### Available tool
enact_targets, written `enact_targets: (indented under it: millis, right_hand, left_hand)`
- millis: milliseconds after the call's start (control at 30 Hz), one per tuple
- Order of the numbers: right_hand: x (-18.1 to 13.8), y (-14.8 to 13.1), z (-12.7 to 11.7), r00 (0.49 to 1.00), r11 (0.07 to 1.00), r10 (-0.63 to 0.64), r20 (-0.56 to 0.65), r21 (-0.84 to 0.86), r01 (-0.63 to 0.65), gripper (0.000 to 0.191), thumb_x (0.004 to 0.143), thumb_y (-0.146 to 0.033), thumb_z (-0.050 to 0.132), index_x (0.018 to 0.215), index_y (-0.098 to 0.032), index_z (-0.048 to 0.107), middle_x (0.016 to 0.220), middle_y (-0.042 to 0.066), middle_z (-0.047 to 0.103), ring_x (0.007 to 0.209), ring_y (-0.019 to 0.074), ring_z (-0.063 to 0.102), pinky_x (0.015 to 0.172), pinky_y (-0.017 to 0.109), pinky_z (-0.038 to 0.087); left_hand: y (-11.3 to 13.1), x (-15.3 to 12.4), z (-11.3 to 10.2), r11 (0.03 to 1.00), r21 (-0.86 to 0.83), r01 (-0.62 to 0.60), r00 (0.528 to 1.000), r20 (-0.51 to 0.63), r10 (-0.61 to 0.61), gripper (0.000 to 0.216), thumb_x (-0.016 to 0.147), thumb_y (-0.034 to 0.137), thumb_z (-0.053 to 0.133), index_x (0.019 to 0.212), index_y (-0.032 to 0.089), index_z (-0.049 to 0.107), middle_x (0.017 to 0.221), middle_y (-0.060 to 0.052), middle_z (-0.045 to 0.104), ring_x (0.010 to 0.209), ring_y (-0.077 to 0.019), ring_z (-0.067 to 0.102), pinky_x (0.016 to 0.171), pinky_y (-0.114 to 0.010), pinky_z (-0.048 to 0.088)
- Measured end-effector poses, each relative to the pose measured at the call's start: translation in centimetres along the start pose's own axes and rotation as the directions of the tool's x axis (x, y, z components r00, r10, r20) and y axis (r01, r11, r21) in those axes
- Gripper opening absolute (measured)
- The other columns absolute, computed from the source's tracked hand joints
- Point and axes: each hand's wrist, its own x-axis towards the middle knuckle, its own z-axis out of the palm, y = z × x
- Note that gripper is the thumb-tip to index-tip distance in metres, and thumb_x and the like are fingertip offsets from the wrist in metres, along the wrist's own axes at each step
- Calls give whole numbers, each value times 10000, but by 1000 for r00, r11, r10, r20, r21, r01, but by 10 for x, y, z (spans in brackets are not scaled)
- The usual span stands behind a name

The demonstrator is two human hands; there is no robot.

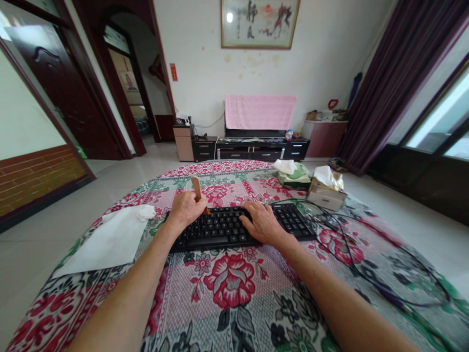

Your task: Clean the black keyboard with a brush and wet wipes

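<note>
A black keyboard [220,230] lies flat on the cloth-covered table in front of me. My left hand [187,208] is closed around a wooden-handled brush [197,186], held upright over the keyboard's upper left part. The brush's pale handle sticks up above my fist, and its orange-brown lower end meets the keys; my fingers hide the rest. My right hand [263,222] rests on the keyboard right of centre, fingers stretched out over the keys and thumb apart, holding nothing.
White paper [106,242] with a crumpled tissue [145,212] lies left. Black cables [348,244] loop across the right side. Behind them stand a green tissue pack [295,176] and a tissue box [326,195]. The floral tablecloth [229,283] covers the rounded table.
</note>
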Motion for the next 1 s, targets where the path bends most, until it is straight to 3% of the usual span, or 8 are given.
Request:
enact_targets:
  millis: [100,233,433,567,733,867,1000]
  right_hand:
    - [0,0,1,1000,1000,0,-10,1,0,346,915,-361,440,1192,-192,557,1270,104,574,1164,248,493,957,431,324]
    - [1,2,2,1000,1000,-9,-24,12,9,340,907,-365,444,1177,-197,563,1237,99,592,1146,254,508,949,437,340]
    - [0,3,-1,1000,999,-16,0,42,15,388,898,-430,447,1198,-206,552,1287,107,566,1188,277,492,987,494,328]
    - [0,4,-5,991,996,-32,129,82,22,725,766,-637,558,1354,-230,437,1455,136,402,1318,349,363,1053,624,214]
    - [1,2,-9,954,994,-59,293,104,30,1108,558,-752,660,1462,-226,295,1537,167,232,1390,438,175,1048,712,118]
    - [2,-8,-8,960,989,-112,257,119,83,1028,625,-760,600,1450,-214,324,1542,157,225,1406,415,136,1069,690,94]
    - [1,-19,-6,957,977,-191,221,139,163,982,633,-725,623,1422,-198,371,1528,165,257,1397,413,164,1069,677,100]
  left_hand:
    - [-13,4,-5,992,89,86,996,27,-88,300,765,374,478,806,203,721,830,-78,733,839,-257,669,709,-298,481]
    - [-21,5,-15,979,137,147,989,-30,-145,307,755,381,470,811,205,715,847,-94,730,850,-288,664,703,-329,479]
    - [-14,4,-11,995,43,90,996,18,-91,312,769,399,466,811,215,715,859,-68,730,861,-252,660,716,-299,470]
    - [-25,7,-14,982,113,150,988,10,-152,293,746,403,486,772,207,702,814,-97,720,822,-280,659,681,-330,469]
    - [-22,6,-18,990,43,133,991,-22,-132,314,747,408,475,789,210,715,810,-79,722,823,-269,661,682,-313,467]
    - [-12,2,-11,997,-57,56,998,12,-55,323,761,399,462,799,215,724,822,-57,728,821,-240,665,694,-289,470]
    - [-18,4,-11,997,28,71,997,11,-71,300,746,388,487,777,200,719,828,-78,730,831,-257,666,712,-303,482]
